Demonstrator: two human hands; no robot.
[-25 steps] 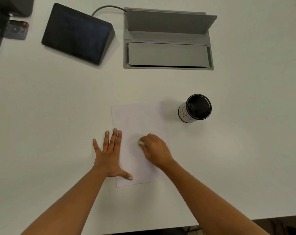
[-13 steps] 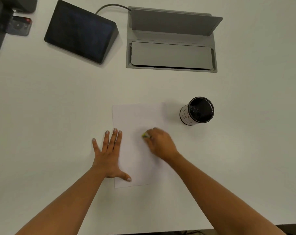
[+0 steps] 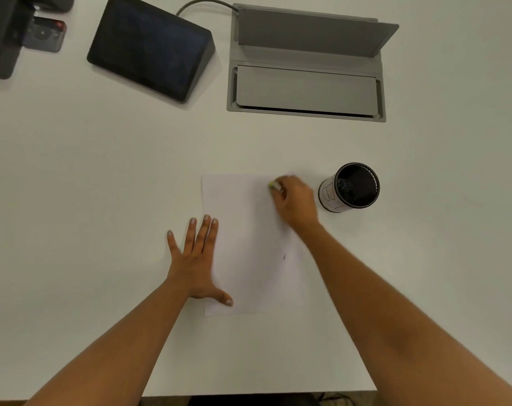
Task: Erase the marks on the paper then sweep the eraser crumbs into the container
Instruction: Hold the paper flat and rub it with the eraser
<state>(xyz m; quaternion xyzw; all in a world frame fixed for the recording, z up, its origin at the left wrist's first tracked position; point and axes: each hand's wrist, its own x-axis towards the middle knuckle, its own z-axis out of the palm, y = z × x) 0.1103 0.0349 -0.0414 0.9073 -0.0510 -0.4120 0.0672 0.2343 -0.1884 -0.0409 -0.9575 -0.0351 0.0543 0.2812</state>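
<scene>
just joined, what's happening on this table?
A person is erasing marks on a sheet of paper lying on a white table. The left hand lies flat, fingers spread, on the sheet's left edge to pin it. The right hand pinches a small eraser against the paper near its far right corner. A short dark mark remains lower on the sheet. The black mesh container stands upright just right of the paper; no sweeping yet.

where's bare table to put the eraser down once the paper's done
Widest bare patch: left of the paper and the flat left hand, below the dark tablet. Also bare: right of the black container, and the strip between the paper's top edge and the grey cable box. Tight: between the right hand, holding the eraser, and the container.
</scene>
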